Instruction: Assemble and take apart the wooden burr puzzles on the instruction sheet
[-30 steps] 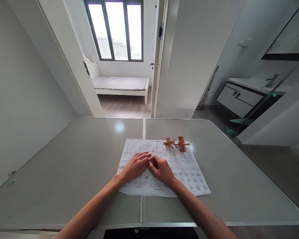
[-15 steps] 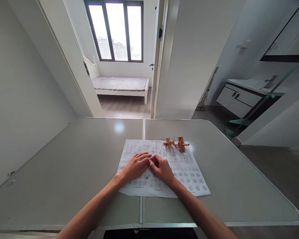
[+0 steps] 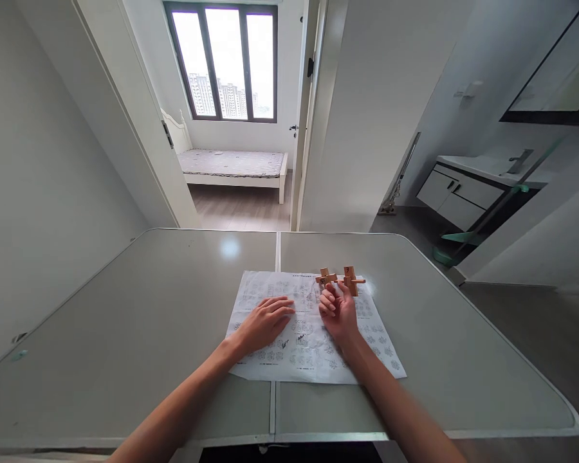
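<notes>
A printed paper sheet (image 3: pixel 313 347) full of small diagrams lies on the grey table (image 3: pixel 149 321). My left hand (image 3: pixel 265 320) rests flat on the sheet, fingers stretched out and holding nothing. My right hand (image 3: pixel 338 310) is turned palm up with its fingers curled loosely, their tips just below a small wooden puzzle (image 3: pixel 340 279) of crossed sticks that stands at the sheet's far right corner. Nothing shows inside the right hand; I cannot tell whether the fingertips touch the puzzle.
A seam (image 3: pixel 276 321) splits the table down its middle. Beyond the far edge an open doorway shows a bed (image 3: pixel 231 164) under a window. At the right are a sink cabinet (image 3: pixel 458 190) and a green-handled mop (image 3: pixel 487 218).
My right hand left my left hand at the sheet's middle and moved forward and right to the wooden puzzle, turning palm up. The left hand stayed put.
</notes>
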`<state>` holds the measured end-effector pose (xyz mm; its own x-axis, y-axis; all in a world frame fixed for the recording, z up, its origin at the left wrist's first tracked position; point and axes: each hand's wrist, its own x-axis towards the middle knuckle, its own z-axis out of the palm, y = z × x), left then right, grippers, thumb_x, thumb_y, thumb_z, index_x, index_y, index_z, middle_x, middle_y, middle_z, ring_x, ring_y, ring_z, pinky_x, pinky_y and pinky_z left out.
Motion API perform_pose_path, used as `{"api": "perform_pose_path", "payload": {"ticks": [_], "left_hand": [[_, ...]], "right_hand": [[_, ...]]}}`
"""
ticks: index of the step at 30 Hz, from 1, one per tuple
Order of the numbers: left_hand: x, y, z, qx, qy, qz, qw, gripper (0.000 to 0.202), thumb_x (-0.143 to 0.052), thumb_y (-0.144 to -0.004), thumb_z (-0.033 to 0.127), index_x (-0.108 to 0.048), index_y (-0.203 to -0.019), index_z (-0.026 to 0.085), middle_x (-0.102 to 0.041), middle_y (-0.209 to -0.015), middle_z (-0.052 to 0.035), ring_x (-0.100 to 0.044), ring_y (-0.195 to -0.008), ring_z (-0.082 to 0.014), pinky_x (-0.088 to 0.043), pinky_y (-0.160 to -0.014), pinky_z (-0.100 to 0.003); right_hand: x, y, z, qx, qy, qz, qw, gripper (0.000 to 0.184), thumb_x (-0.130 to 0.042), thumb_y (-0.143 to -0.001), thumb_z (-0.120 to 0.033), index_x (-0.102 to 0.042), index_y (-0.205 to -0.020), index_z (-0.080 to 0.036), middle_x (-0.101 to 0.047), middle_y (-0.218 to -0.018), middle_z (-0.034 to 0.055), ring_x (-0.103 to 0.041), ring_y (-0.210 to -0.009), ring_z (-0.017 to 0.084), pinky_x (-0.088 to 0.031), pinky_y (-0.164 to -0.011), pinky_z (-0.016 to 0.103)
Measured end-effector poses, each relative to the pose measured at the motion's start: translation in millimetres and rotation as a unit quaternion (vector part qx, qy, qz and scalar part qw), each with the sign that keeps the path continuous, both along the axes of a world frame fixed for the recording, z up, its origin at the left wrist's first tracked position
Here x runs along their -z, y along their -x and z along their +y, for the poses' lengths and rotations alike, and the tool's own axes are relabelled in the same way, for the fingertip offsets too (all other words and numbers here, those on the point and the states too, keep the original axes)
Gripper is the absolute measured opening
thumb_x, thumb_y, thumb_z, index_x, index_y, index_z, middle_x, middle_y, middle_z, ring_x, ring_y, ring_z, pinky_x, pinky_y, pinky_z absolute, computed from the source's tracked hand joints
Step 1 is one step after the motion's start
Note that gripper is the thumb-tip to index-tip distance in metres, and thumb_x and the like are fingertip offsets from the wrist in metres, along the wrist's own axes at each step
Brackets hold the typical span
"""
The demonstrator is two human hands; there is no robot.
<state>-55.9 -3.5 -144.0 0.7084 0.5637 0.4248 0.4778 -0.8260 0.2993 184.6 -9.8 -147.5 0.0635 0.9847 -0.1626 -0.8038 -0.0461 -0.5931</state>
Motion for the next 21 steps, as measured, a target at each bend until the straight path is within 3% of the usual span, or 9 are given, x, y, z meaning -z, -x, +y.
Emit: {"api": "perform_pose_path", "payload": {"ticks": [7, 14, 21], "left_hand": [[0.9, 0.7, 0.2, 0.002, 0.001, 0.004, 1.0, 0.024, -0.05, -0.105, 0.024, -0.067, -0.122, 0.026, -0.069, -0.136, -0.0046, -0.06, -0.133, -0.0225, -0.051, -0.11, -0.045], [0.8, 1.4, 0.0, 0.002, 0.004, 0.012, 1.0, 0.023, -0.05, -0.105, 0.024, -0.066, -0.122, 0.026, -0.069, -0.136, -0.004, -0.06, -0.133, -0.0228, -0.05, -0.111, -0.046], [0.2, 1.4, -0.6, 0.001, -0.002, 0.016, 1.0, 0.023, -0.049, -0.105, 0.025, -0.066, -0.121, 0.025, -0.069, -0.136, -0.0037, -0.06, -0.132, -0.0228, -0.051, -0.11, -0.045]], "right_hand": [[12.2, -16.3, 10.0, 0.029, -0.014, -0.002, 0.999, 0.034, -0.058, -0.096, -0.055, -0.062, -0.09, -0.021, -0.033, -0.056, -0.01, -0.033, -0.039, 0.006, -0.031, -0.035, 0.015], [17.8, -24.1, 16.4, 0.051, 0.004, 0.05, 0.997, 0.021, -0.057, -0.101, -0.038, -0.06, -0.09, -0.02, -0.033, -0.052, -0.0119, -0.03, -0.037, 0.004, -0.029, -0.034, 0.013], [15.0, -22.0, 15.8, 0.051, 0.02, 0.087, 0.995, 0.02, -0.054, -0.103, -0.033, -0.059, -0.09, -0.019, -0.035, -0.05, -0.0123, -0.03, -0.036, 0.005, -0.029, -0.033, 0.013]]}}
